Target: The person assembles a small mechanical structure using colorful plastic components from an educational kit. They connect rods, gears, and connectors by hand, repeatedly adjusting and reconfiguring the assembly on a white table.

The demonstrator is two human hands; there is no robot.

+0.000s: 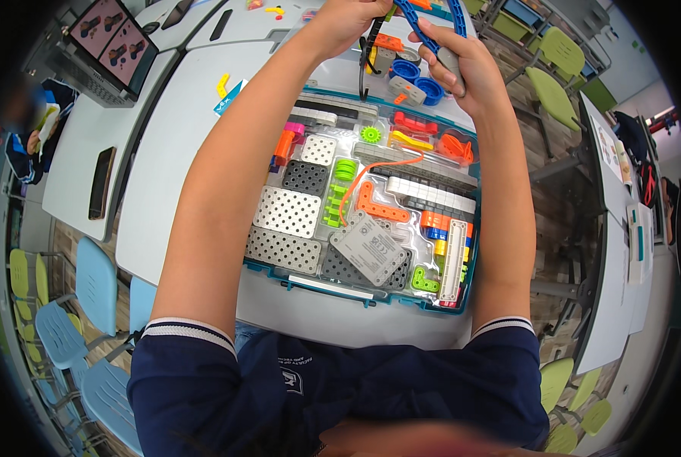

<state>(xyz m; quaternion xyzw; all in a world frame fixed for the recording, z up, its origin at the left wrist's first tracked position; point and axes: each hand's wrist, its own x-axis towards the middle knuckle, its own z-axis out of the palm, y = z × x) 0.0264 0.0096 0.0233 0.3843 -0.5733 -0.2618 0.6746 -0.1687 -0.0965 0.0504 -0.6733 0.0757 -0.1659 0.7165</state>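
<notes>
Both arms reach over a parts case to the far side. My right hand is closed on a blue perforated beam with a rounded grey piece at its lower end. My left hand, partly cut off by the upper edge, has its fingers closed near a black cable that hangs down to the case; what it grips is hard to make out. Below the hands stand blue wheels and an orange block. Beneath my arms the case holds sorted building parts.
In the case are a grey module with an orange cable, white perforated plates and green gears. A laptop and a phone are on the left tables. Blue chairs and green chairs stand around. Another person sits far left.
</notes>
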